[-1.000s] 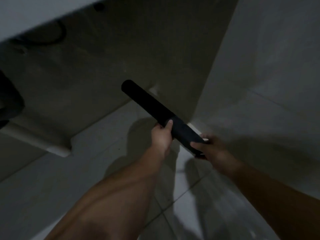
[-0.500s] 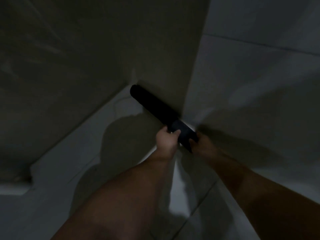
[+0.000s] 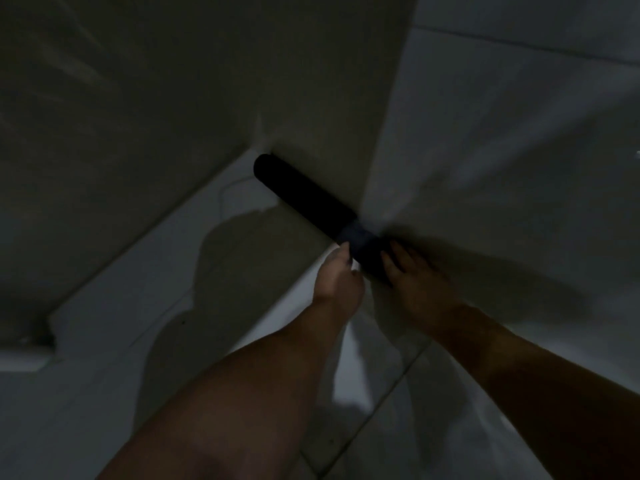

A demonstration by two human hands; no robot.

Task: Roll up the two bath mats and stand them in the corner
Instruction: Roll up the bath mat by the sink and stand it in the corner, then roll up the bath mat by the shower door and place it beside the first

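In the dim corner where two pale walls meet (image 3: 363, 188), a dark, tightly rolled bath mat in the shape of a long tube (image 3: 304, 199), upright against the corner seam, far end down on the pale tiled floor (image 3: 121, 299), near end up toward the camera. At that near end, a slightly lighter band of the roll, held from both sides. On the left side of the tube, left hand (image 3: 337, 275), fingers curled together, fingertips (image 3: 344, 252) pressed against the roll's upper end; a full wrap around it not to be made out in the gloom. On the right side, right hand (image 3: 412, 275), fingers (image 3: 393, 261) spread a little and laid flat on the roll, touching it, not closed around it as far as can be seen. Both bare forearms stretched in from the bottom edge, the left one lit a little more than the right. On the floor to the left of the roll, broad soft shadow (image 3: 249, 258) of the person. At the far left edge, a pale ledge or threshold (image 3: 27, 355) at floor level, well apart from the roll. Only one rolled mat in view.
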